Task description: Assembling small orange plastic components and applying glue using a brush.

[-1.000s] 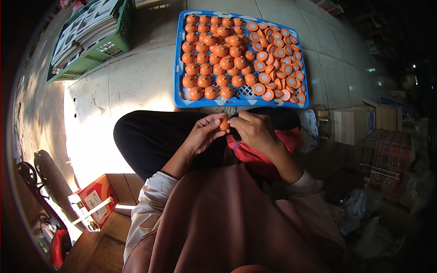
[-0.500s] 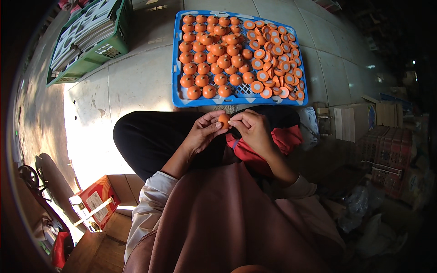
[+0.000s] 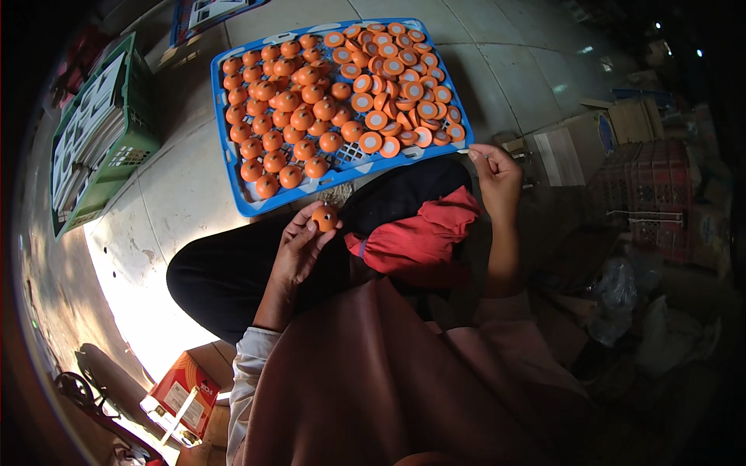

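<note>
My left hand (image 3: 299, 247) holds a small round orange piece (image 3: 324, 218) with a dark hole in its middle, just above my black-clad knee. My right hand (image 3: 495, 177) is out to the right, fingers pinched on something tiny and pale near the tray's right corner. In front of me a blue tray (image 3: 233, 179) lies on the floor, filled with several orange round pieces (image 3: 280, 132) on its left and orange discs with pale centres (image 3: 392, 97) on its right. A red cloth (image 3: 423, 237) lies on my lap.
A green crate (image 3: 116, 147) with white flat items stands at the far left. A red and white carton (image 3: 183, 396) sits by my left side. Cardboard boxes (image 3: 579, 144) and a dark crate (image 3: 649, 190) stand at the right, with clear plastic bags (image 3: 622, 295) below them.
The hands were together at the orange piece. Now my right hand has swung out to the right, while my left hand keeps the piece.
</note>
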The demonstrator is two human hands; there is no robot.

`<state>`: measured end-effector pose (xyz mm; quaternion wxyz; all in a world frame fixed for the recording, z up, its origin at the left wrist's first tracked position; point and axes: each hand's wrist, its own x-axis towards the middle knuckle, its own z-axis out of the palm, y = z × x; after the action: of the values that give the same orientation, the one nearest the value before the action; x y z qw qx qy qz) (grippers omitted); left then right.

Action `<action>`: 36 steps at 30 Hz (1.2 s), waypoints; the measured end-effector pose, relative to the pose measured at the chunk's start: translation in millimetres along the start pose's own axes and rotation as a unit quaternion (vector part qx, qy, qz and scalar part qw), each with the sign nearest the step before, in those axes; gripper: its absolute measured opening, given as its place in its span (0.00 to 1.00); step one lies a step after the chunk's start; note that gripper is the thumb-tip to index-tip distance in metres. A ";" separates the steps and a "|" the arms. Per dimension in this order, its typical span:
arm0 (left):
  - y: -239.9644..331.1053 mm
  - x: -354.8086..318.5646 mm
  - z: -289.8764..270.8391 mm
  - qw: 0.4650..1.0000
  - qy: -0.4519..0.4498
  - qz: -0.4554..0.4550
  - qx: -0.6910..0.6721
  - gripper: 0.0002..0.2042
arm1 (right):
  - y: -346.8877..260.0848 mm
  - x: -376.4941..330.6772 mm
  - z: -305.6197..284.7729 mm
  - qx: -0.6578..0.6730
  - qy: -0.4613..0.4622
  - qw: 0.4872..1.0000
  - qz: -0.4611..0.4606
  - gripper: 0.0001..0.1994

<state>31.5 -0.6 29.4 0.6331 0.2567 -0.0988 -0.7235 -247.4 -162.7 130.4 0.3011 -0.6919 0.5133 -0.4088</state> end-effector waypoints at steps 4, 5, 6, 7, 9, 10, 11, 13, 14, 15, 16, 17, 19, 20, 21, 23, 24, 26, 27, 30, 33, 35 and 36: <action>-3.4 2.9 3.4 1.000 -0.003 -0.008 0.003 0.19 | 106.1 25.2 -52.7 -0.085 0.111 0.989 0.055 0.04; -3.9 3.5 3.7 1.000 -0.001 -0.007 0.003 0.19 | 132.0 24.1 -58.7 -0.136 0.123 0.978 0.100 0.05; -4.5 4.2 3.8 1.000 -0.003 -0.004 -0.001 0.19 | 155.8 20.5 -62.1 -0.130 0.127 0.982 0.060 0.05; -5.2 4.7 3.8 1.000 -0.002 -0.009 0.002 0.19 | 177.2 18.1 -63.5 -0.183 0.103 0.972 0.102 0.05; -6.4 5.9 2.8 1.000 0.006 -0.014 0.014 0.19 | 212.4 12.6 -60.9 -0.233 0.079 0.959 0.143 0.05; -7.0 6.2 2.3 1.000 0.004 -0.015 0.016 0.18 | 226.7 9.7 -57.4 -0.259 0.081 0.948 0.163 0.05; -7.6 6.5 1.7 0.999 0.019 -0.018 0.024 0.18 | 238.8 7.4 -53.5 -0.286 0.077 0.934 0.202 0.05; -8.4 7.2 0.8 0.999 0.022 -0.019 0.030 0.18 | 257.4 6.3 -45.9 -0.292 0.088 0.928 0.214 0.05; -8.7 7.6 0.5 0.999 0.023 -0.022 0.032 0.18 | 264.2 6.1 -43.1 -0.300 0.086 0.912 0.266 0.06; -9.0 7.9 0.3 0.999 0.025 -0.021 0.036 0.18 | 269.4 6.3 -41.3 -0.289 0.082 0.911 0.284 0.07; -9.2 8.4 0.0 0.999 0.029 -0.024 0.038 0.18 | 273.2 7.0 -40.2 -0.287 0.089 0.917 0.262 0.07; -9.3 9.0 -0.1 0.998 0.032 -0.026 0.041 0.18 | 275.7 7.8 -38.8 -0.292 0.079 0.913 0.274 0.07; -9.5 9.8 -0.6 0.998 0.033 -0.027 0.043 0.18 | 277.6 9.6 -37.1 -0.296 0.069 0.909 0.285 0.07; -9.5 10.2 -0.9 0.998 0.032 -0.029 0.041 0.17 | 277.2 10.9 -36.2 -0.314 0.068 0.899 0.297 0.07; -9.5 10.5 -1.3 0.998 0.034 -0.028 0.044 0.17 | 276.4 11.8 -35.3 -0.329 0.061 0.886 0.320 0.07; -9.6 10.7 -2.1 0.998 0.033 -0.029 0.046 0.17 | 274.0 13.0 -34.7 -0.342 0.048 0.885 0.311 0.07; -9.7 10.6 -2.5 0.998 0.034 -0.029 0.045 0.17 | 273.0 13.5 -34.9 -0.348 0.020 0.879 0.326 0.07; -9.4 10.4 -3.0 0.998 0.030 -0.028 0.044 0.17 | 271.6 15.0 -38.1 -0.334 0.020 0.889 0.312 0.07; -9.2 10.2 -3.0 0.998 0.032 -0.027 0.043 0.17 | 271.2 15.7 -41.1 -0.318 0.006 0.892 0.323 0.07; -8.6 10.0 -2.1 0.999 0.030 -0.026 0.036 0.17 | 269.6 14.8 -54.5 -0.293 0.019 0.918 0.268 0.09; -7.7 10.2 -0.2 0.999 0.025 -0.028 0.028 0.17 | 262.9 13.2 -67.7 -0.208 0.010 0.947 0.244 0.10; -7.0 9.8 1.2 0.999 0.021 -0.026 0.021 0.18 | 252.6 12.7 -72.3 -0.161 0.025 0.959 0.232 0.10; -6.5 9.3 1.7 0.999 0.022 -0.024 0.022 0.18 | 245.5 12.8 -72.7 -0.124 0.033 0.957 0.260 0.10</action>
<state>24.4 -8.7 25.5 0.6120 0.2890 -0.0948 -0.7300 -423.1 -246.3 -36.4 0.2916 -0.5529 0.7316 -0.2719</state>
